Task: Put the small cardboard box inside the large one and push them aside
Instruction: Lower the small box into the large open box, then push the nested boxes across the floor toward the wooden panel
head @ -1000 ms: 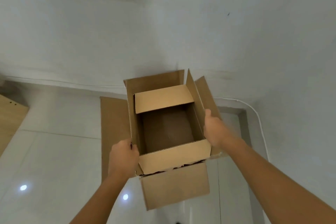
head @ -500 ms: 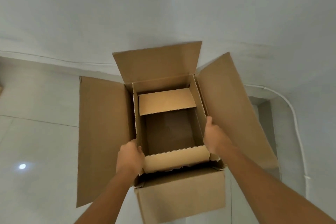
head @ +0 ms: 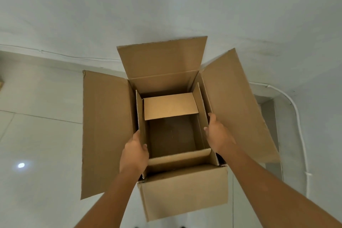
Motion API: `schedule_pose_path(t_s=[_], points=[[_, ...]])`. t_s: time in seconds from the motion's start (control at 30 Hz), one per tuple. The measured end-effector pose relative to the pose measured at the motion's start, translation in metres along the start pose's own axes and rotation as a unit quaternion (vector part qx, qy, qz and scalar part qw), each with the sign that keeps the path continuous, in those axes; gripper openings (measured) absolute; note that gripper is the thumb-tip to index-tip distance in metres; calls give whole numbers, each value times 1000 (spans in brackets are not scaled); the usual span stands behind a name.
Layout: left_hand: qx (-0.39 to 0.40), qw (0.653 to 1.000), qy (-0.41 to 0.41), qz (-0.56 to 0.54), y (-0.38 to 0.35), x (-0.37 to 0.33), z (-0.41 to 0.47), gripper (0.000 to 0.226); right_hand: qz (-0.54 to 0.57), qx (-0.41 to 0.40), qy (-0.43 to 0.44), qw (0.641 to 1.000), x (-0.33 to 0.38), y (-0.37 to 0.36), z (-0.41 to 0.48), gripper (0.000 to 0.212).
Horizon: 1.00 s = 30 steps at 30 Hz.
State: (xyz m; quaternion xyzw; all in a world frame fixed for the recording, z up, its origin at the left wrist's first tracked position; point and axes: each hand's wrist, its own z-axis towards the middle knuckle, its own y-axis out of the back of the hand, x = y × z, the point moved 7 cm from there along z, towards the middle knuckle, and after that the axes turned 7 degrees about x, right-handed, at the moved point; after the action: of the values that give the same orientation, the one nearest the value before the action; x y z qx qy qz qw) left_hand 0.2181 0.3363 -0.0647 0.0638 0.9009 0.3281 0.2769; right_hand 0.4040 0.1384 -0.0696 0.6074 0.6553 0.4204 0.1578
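Observation:
The large cardboard box stands on the floor with all its flaps spread outward. Inside its opening sits the small cardboard box, open at the top, its far flap folded inward and its side flaps upright. My left hand grips the small box's left wall, thumb inside. On the opposite side, my right hand holds the right wall and flap, between the two boxes. The small box's rim sits below the large box's rim.
White tiled floor surrounds the boxes. A white wall rises right behind the large box, and a white cable runs along the wall at the right. A recess in the wall lies at the right.
The small box has gone down from above the large box into its opening. Both hands kept hold of its sides and lowered with it.

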Motion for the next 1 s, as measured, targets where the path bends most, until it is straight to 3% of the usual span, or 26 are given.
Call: schedule_pose_path(t_s=[0.23,0.33,0.43,0.7,1.0], points=[[0,993,-93,70,5,-9,-44,45,-55,-54,73,994,-2,7,-56,49],[43,983,-132,121,-13,-5,-63,41,-158,-19,168,973,-8,-20,-79,51],[71,968,-156,185,-34,-1,-72,40,-221,26,205,953,-21,-50,-89,55],[78,970,-130,190,-70,30,-73,44,-235,47,187,953,-33,-88,-86,58],[86,969,-112,205,-86,40,-58,36,-275,39,182,943,-32,-99,-71,42]])
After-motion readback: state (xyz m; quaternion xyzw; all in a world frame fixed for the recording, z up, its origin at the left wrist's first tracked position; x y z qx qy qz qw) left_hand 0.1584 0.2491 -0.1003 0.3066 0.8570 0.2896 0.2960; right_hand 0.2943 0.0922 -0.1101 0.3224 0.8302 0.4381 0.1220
